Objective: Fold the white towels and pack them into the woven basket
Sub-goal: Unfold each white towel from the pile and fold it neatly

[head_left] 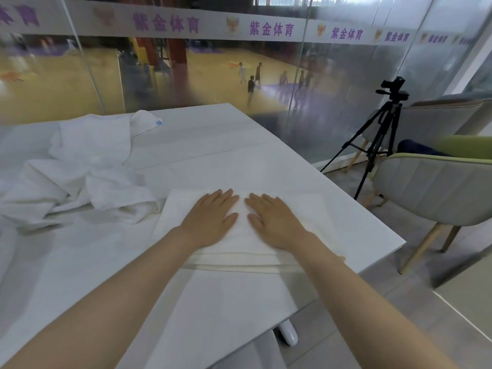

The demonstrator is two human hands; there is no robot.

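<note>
A folded white towel (183,209) lies flat near the right side of the white table (213,139). My left hand (210,219) and my right hand (271,222) press on it side by side, palms down, fingers straight. A lower part of the towel (226,302) hangs over the table's near edge. A heap of crumpled white towels (87,166) lies on the table to the left. No woven basket is in view.
A glass wall (186,70) stands behind the table. On the floor to the right are a camera on a black tripod (383,129) and grey and green chairs (436,193). The table's right corner (399,241) lies close to my right hand.
</note>
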